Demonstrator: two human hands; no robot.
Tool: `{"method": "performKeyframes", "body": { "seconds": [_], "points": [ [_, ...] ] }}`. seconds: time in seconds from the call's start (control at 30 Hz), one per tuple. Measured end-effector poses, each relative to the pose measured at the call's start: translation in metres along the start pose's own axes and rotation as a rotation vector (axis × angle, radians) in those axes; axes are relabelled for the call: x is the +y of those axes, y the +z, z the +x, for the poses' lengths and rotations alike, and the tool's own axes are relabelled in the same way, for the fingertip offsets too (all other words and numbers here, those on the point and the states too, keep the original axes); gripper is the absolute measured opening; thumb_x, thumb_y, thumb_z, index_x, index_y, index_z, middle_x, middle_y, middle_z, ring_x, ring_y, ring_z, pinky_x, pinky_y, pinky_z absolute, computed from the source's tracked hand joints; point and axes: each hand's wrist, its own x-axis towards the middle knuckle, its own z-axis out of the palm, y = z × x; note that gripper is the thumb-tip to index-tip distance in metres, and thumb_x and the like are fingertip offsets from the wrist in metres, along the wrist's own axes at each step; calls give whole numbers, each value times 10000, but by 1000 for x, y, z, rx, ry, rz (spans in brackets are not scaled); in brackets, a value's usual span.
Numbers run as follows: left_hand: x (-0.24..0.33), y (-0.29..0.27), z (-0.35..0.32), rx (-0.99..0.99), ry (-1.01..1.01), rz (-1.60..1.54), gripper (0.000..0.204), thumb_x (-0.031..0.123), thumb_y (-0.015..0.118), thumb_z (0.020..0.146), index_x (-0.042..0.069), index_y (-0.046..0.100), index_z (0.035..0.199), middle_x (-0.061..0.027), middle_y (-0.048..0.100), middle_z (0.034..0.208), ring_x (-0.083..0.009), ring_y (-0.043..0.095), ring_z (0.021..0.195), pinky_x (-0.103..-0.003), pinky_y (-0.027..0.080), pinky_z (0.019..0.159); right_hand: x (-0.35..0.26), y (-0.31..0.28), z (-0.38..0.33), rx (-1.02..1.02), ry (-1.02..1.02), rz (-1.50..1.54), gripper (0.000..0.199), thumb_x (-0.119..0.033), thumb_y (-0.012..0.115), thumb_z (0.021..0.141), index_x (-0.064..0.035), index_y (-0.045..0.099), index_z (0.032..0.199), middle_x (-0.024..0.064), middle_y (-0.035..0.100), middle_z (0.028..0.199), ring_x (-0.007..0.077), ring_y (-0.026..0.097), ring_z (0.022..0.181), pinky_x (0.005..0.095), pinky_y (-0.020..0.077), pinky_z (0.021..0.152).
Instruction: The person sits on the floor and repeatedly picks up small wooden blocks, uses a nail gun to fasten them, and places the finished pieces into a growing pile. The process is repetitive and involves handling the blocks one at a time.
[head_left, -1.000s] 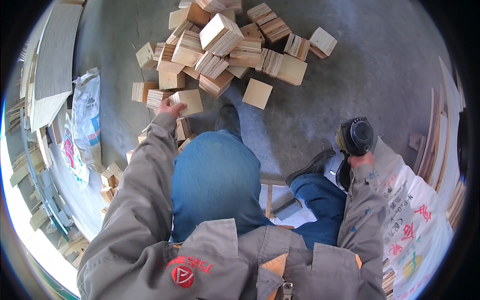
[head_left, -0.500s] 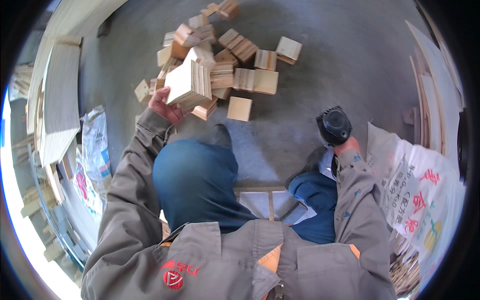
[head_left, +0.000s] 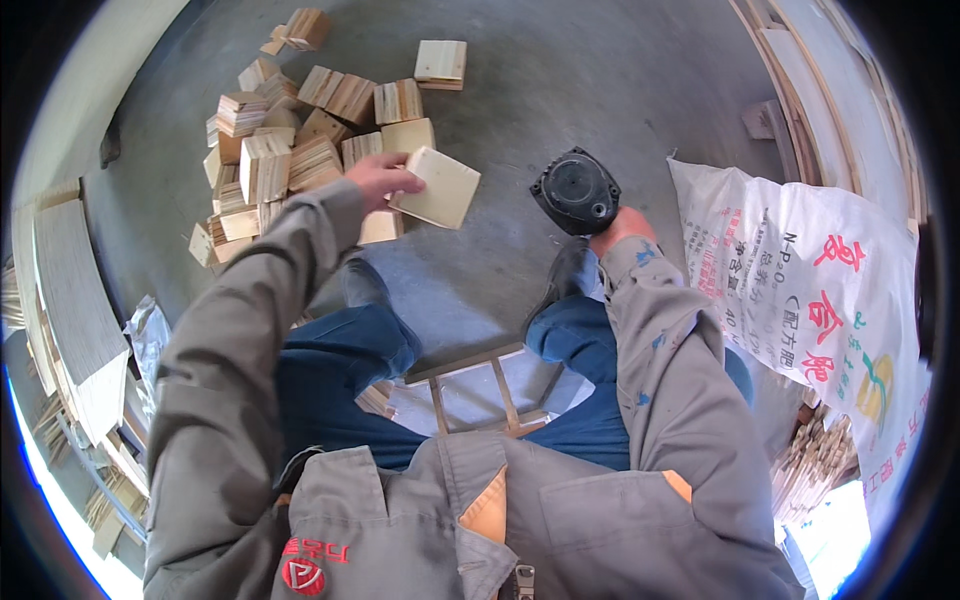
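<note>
Pinching the block (head_left: 445, 188) by its left edge, my left fingers (head_left: 405, 183) hold it at the pile (head_left: 320, 90)'s right; my right hand (head_left: 622, 229) grips the tool (head_left: 577, 188). I see floor (head_left: 510, 130) between block and tool, now closer together than before.

The black tool (head_left: 576, 192) hides the fingertips of the right grip (head_left: 622, 229); the view's rim cuts the white sack (head_left: 815, 285).
</note>
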Motion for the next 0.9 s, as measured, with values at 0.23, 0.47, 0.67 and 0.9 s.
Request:
{"method": "performKeyframes", "body": {
  "seconds": [0.23, 0.47, 0.67, 0.9],
  "points": [
    [-102, 73, 89, 10, 11, -658, 539, 132, 732, 855, 9, 595, 1361, -128, 667, 1241, -284, 663, 1157, -497, 553, 966, -10, 0, -5, -60, 57, -37, 363, -241, 663, 867, -120, 736, 1201, 181, 711, 1237, 389, 647, 1199, 456, 537, 999],
    [-148, 109, 124, 160, -7, -638, 524, 156, 670, 896, 37, 595, 1400, -105, 646, 1317, -258, 578, 1263, -501, 460, 1029, -5, -4, -8, -65, 129, -14, 369, -280, 661, 880, -102, 734, 1195, 194, 705, 1248, 401, 634, 1215, 447, 529, 1003],
    [-194, 89, 149, 564, -61, -362, 437, 224, 626, 979, 58, 606, 1383, -106, 666, 1324, -240, 620, 1212, -452, 475, 964, -6, 4, 6, -50, 79, 22, 327, -259, 665, 880, -86, 754, 1143, 211, 720, 1184, 421, 647, 1180, 442, 538, 971],
    [-132, 48, 85, 355, -161, -470, 202, 170, 677, 957, 40, 657, 1110, -105, 730, 1111, -218, 685, 955, -391, 530, 805, -3, 3, -2, -18, 37, -38, 329, -226, 682, 850, -101, 756, 1144, 200, 725, 1184, 410, 655, 1171, 436, 545, 966]
  ]
}}
